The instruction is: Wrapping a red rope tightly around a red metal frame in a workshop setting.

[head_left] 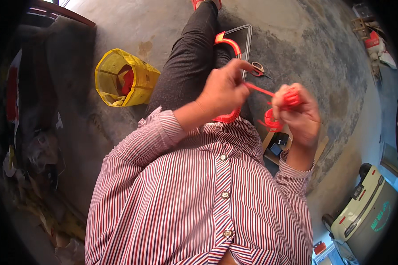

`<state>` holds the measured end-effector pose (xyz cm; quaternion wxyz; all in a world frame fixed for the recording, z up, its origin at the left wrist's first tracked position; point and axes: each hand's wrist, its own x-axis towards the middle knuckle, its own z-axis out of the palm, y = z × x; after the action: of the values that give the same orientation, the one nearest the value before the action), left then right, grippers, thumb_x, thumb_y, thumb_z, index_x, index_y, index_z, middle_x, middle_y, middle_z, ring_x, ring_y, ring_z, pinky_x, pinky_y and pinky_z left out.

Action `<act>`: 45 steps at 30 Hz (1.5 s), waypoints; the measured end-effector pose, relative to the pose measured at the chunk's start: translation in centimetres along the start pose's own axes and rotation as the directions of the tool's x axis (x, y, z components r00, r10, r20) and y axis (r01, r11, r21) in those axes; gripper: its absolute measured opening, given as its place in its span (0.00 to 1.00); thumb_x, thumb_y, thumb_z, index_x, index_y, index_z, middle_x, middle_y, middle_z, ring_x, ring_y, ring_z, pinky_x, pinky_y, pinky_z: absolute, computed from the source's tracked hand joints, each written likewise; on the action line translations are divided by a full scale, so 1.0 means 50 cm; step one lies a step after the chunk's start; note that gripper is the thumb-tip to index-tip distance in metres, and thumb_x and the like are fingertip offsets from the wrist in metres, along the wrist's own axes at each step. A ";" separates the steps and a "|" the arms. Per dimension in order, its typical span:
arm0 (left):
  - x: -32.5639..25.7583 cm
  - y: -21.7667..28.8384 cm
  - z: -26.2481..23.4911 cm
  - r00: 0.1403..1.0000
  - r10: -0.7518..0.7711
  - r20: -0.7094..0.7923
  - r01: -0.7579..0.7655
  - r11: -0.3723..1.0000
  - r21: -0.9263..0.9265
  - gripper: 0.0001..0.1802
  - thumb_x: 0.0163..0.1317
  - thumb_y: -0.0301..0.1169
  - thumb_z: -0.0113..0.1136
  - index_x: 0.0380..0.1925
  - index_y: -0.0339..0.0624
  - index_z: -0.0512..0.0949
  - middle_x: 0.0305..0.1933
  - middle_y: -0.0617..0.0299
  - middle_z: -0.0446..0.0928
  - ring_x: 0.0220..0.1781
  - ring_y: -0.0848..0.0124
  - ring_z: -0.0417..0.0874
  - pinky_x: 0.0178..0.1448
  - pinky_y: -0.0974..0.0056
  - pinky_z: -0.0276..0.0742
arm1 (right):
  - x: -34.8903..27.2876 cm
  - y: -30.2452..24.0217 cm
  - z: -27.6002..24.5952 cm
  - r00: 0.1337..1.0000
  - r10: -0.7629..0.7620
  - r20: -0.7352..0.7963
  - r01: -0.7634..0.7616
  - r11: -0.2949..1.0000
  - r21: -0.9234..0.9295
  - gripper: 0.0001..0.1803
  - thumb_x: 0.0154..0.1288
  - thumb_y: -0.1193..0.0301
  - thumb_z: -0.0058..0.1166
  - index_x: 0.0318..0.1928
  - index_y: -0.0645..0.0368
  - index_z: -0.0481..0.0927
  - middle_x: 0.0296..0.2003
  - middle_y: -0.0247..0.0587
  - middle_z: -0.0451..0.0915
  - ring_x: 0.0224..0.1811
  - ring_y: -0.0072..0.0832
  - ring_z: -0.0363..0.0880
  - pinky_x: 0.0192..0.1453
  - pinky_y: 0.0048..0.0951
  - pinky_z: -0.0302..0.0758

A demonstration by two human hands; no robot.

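Observation:
A red strip (pixel 259 89), cord or flat band, runs taut between my two hands over my lap. My left hand (pixel 224 90) pinches its left end near the thumb, with the index finger reaching out. Gathered red loops of the strip fill my right hand (pixel 298 112), which is closed and slightly blurred. More red coils (pixel 273 120) dangle just below that hand. Beneath my left hand a grey tubular frame (pixel 250 37) rests against my leg. Its curved part has a red covering (pixel 231 43); my hand and forearm hide some of it.
Scissors (pixel 257 68) lie on the concrete floor beyond my hands. A yellow bag (pixel 141 79) with red material inside sits left of my leg. By my right forearm is a box with dark items (pixel 277 145). A pale green suitcase (pixel 362 207) lies at lower right.

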<state>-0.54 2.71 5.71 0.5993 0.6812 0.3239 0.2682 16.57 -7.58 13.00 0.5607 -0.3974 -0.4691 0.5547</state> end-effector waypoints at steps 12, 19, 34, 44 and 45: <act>0.003 -0.070 -0.041 0.979 -0.185 -0.084 0.196 0.970 0.142 0.10 0.67 0.31 0.57 0.27 0.38 0.75 0.22 0.70 0.69 0.25 0.83 0.67 0.26 0.73 0.64 | 0.010 0.224 -0.012 0.932 0.161 -0.325 -0.284 0.880 -0.381 0.13 0.56 0.77 0.59 0.42 0.65 0.77 0.37 0.40 0.79 0.35 0.22 0.79 0.42 0.25 0.76; 0.017 0.065 -0.028 0.875 -0.385 0.294 0.482 0.634 -0.605 0.08 0.67 0.33 0.57 0.30 0.41 0.74 0.23 0.71 0.70 0.18 0.85 0.64 0.21 0.77 0.56 | 0.016 0.089 0.023 0.923 -0.216 -0.317 0.037 0.872 -0.487 0.11 0.69 0.67 0.52 0.44 0.62 0.78 0.45 0.38 0.78 0.47 0.29 0.76 0.59 0.30 0.69; 0.028 -0.104 0.014 0.765 -0.619 0.175 0.635 0.682 -0.363 0.28 0.46 0.19 0.58 0.52 0.35 0.68 0.39 0.59 0.73 0.44 0.69 0.75 0.49 0.68 0.69 | -0.242 -0.191 -0.101 0.851 -0.260 -0.456 0.258 0.964 -0.067 0.17 0.76 0.58 0.37 0.29 0.52 0.62 0.14 0.24 0.53 0.14 0.14 0.47 0.18 0.21 0.46; -0.045 0.015 0.003 0.902 0.257 0.348 -0.325 0.934 0.152 0.14 0.57 0.28 0.61 0.45 0.41 0.80 0.53 0.59 0.73 0.58 0.64 0.71 0.65 0.59 0.62 | -0.102 0.125 0.050 0.918 0.337 -0.209 -0.203 0.852 0.482 0.23 0.72 0.50 0.41 0.41 0.60 0.75 0.19 0.33 0.67 0.17 0.20 0.60 0.20 0.25 0.59; -0.056 0.034 0.013 0.866 0.283 0.411 -0.333 0.942 0.053 0.13 0.59 0.30 0.60 0.45 0.42 0.80 0.52 0.60 0.74 0.59 0.64 0.71 0.66 0.57 0.61 | -0.083 0.121 0.100 0.845 0.417 -0.334 -0.244 0.857 0.454 0.25 0.72 0.50 0.40 0.43 0.61 0.75 0.18 0.34 0.68 0.17 0.21 0.62 0.20 0.26 0.60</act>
<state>-1.64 0.03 7.38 0.5591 0.7996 0.0982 0.1960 10.47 -11.69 8.02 0.6099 -0.4625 -0.1383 0.6285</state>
